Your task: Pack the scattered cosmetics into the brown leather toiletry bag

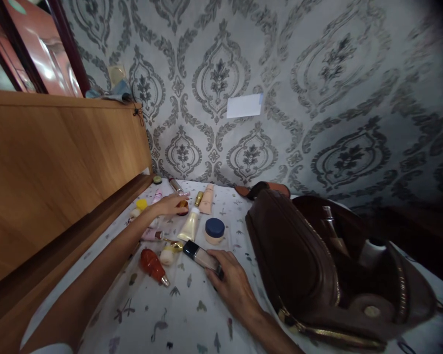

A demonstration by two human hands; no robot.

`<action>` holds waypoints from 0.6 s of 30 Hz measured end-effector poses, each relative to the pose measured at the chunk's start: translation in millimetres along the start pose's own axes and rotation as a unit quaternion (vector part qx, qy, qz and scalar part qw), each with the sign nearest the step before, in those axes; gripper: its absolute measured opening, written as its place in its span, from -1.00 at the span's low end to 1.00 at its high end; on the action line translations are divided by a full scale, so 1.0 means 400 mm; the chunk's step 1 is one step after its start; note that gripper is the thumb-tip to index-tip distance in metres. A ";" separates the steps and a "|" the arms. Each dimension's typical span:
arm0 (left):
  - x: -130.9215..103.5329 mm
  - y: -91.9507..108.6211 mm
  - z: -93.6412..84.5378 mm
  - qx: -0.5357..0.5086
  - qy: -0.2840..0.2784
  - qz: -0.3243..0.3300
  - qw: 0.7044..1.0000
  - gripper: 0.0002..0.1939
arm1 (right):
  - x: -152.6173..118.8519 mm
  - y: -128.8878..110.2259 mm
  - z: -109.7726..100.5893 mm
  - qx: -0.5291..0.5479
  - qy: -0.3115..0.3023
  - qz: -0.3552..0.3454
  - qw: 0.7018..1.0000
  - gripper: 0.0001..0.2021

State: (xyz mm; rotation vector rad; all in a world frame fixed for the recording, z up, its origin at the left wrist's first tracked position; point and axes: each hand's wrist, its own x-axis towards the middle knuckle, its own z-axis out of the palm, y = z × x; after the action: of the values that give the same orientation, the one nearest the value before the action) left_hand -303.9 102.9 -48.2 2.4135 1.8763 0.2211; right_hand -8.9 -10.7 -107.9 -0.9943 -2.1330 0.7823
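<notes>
Cosmetics crowd the patterned white cloth (pixel 192 314) beside an open brown leather bag (pixel 295 255); right hand (pixel 232 280) grips a dark-capped glass bottle (pixel 201 255), left hand (pixel 172 204) fingers touch a small amber jar (pixel 183 207).

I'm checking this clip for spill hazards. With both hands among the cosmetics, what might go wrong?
The left hand reaches across a tight cluster and may knock over the cream tube or blue-lidded jar. The right hand holds the dark-capped bottle only by its end, so it might slip.

Glossy glass bottle (pixel 202 256), matt leather bag (pixel 291 250) w/ metal zip.
</notes>
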 end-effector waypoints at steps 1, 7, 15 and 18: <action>-0.001 0.007 0.007 -0.005 -0.005 0.004 1.000 -0.46 | 0.000 0.001 0.001 0.001 0.002 -0.002 1.000 -0.63; -0.037 -0.007 0.002 -0.018 -0.014 -0.015 1.000 -0.50 | -0.002 -0.005 -0.002 0.000 0.003 -0.010 1.000 -0.63; -0.016 -0.022 -0.030 -0.038 -0.050 -0.033 0.997 -0.64 | -0.003 -0.012 -0.005 -0.009 0.010 -0.005 1.000 -0.63; 0.035 -0.024 -0.034 -0.013 -0.009 -0.080 0.997 -0.68 | -0.003 -0.012 -0.005 -0.014 0.007 0.000 1.000 -0.63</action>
State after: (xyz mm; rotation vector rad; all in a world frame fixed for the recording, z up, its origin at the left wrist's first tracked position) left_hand -311.8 118.3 -35.2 2.2270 2.0318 0.2129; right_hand -8.7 -13.9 -103.5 -1.0112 -2.1369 0.7453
